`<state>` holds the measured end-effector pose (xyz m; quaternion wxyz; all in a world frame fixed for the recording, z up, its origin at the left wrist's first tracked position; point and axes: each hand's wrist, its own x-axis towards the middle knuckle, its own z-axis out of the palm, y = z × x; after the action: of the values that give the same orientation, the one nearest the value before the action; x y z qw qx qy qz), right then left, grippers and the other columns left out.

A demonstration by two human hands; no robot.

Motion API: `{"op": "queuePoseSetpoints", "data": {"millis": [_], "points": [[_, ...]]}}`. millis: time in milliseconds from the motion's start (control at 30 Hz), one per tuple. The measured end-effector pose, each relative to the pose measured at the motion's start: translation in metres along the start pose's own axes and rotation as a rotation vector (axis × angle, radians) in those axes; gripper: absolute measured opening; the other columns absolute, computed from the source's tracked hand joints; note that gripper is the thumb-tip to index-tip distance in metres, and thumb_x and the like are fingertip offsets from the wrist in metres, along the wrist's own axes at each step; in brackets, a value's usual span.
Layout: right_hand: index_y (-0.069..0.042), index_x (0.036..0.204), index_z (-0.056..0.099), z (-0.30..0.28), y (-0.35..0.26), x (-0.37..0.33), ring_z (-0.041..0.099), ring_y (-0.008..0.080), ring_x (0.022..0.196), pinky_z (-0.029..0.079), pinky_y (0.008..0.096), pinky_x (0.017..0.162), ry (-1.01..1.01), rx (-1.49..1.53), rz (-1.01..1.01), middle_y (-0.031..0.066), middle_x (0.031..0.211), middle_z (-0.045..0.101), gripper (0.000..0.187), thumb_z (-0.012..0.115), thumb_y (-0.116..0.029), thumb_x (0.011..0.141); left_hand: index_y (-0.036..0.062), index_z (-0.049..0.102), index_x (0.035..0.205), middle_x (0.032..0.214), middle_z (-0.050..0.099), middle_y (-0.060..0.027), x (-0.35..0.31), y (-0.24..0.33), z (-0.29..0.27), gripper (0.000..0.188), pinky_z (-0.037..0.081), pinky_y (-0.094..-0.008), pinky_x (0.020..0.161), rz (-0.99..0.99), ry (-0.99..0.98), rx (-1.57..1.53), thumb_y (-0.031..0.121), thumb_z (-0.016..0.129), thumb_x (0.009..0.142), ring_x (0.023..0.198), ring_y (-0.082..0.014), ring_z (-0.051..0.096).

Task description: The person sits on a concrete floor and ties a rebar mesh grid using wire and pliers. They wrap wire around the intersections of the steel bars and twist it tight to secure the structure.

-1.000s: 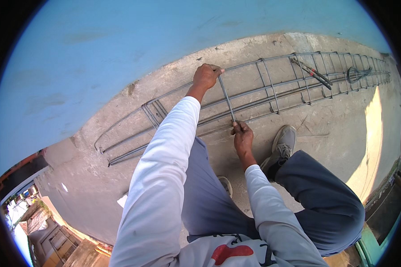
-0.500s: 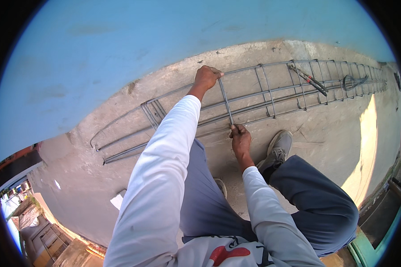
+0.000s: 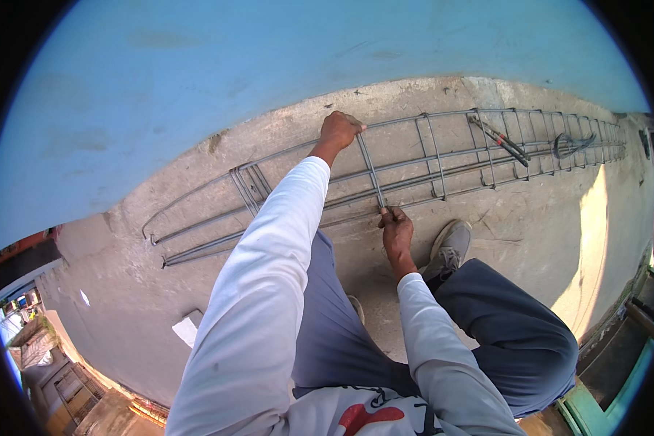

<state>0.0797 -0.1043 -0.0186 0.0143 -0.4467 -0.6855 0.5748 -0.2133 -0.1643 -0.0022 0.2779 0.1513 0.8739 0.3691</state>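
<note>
Stirrup (image 3: 370, 171): steel, spanning the rebar cage (image 3: 437, 155) just right of some bunched stirrups (image 3: 243, 190).
Left hand (image 3: 339, 131): pinching the stirrup's far end, at the cage's far edge.
Right hand (image 3: 397, 234): grasping its near end — thumb and fingertips together.
Pliers (image 3: 511, 147): red and black, lying on the cage's right part.
Wire coil (image 3: 557, 149): dark, farther right.
Concrete floor (image 3: 516, 211): beneath the cage — blue wall (image 3: 291, 51) along the far side.

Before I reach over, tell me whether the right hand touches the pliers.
Apart. The head view shows a wide gap between right hand and pliers.
</note>
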Motion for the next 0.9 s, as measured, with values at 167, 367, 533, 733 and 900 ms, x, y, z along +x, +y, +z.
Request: {"op": "queuePoseSetpoints", "data": {"millis": [167,367,533,733,900], "points": [[-0.003,0.091,0.075,0.002,-0.003,-0.006,0.057,0.0147,0.065,0.047,0.0332,0.065,0.020,-0.011,-0.013,0.0055,0.067,0.064,0.019,0.070,-0.021,0.094,0.0106,0.081,0.099,0.106,0.077,-0.0101,-0.004,0.007,0.000,0.025,0.054,-0.0369,0.093,-0.047,-0.026,-0.009,0.031,0.080,0.085,0.102,-0.0274,0.072],[-0.002,0.091,0.076,0.010,0.002,-0.011,0.055,0.0120,0.066,0.045,0.0302,0.064,0.003,0.138,-0.004,0.0017,0.067,0.061,0.018,0.073,-0.019,0.091,0.0101,0.081,0.100,0.107,0.077,-0.0106,-0.001,0.001,-0.001,0.027,0.055,-0.0384,0.093,-0.027,-0.011,0.020,0.032,0.081,0.084,0.102,-0.0287,0.071],[-0.001,0.090,0.076,0.007,0.002,-0.009,0.054,0.0115,0.067,0.044,0.0290,0.066,-0.028,0.184,-0.003,0.0007,0.069,0.061,0.019,0.074,-0.020,0.090,0.0068,0.081,0.099,0.095,0.078,-0.0135,-0.006,-0.001,0.002,0.028,0.056,-0.0355,0.083,0.026,0.079,0.044,0.030,0.081,0.084,0.083,-0.0237,0.074],[-0.001,0.091,0.076,0.006,0.009,-0.004,0.055,0.0110,0.070,0.044,0.0286,0.068,-0.030,0.241,-0.005,0.0016,0.070,0.063,0.019,0.075,-0.020,0.090,0.0102,0.081,0.092,0.104,0.077,-0.0096,-0.004,0.007,0.002,0.026,0.055,-0.0388,0.091,-0.085,0.041,-0.025,0.034,0.083,0.083,0.100,-0.0277,0.072],[-0.001,0.093,0.077,0.009,0.002,-0.008,0.057,0.0115,0.069,0.046,0.0290,0.068,0.014,0.219,-0.009,0.0029,0.071,0.067,0.018,0.076,-0.018,0.089,0.0075,0.081,0.097,0.089,0.078,-0.0118,-0.009,0.002,0.001,0.027,0.056,-0.0368,0.084,-0.055,0.078,-0.048,0.032,0.081,0.084,0.085,-0.0238,0.074]]}}
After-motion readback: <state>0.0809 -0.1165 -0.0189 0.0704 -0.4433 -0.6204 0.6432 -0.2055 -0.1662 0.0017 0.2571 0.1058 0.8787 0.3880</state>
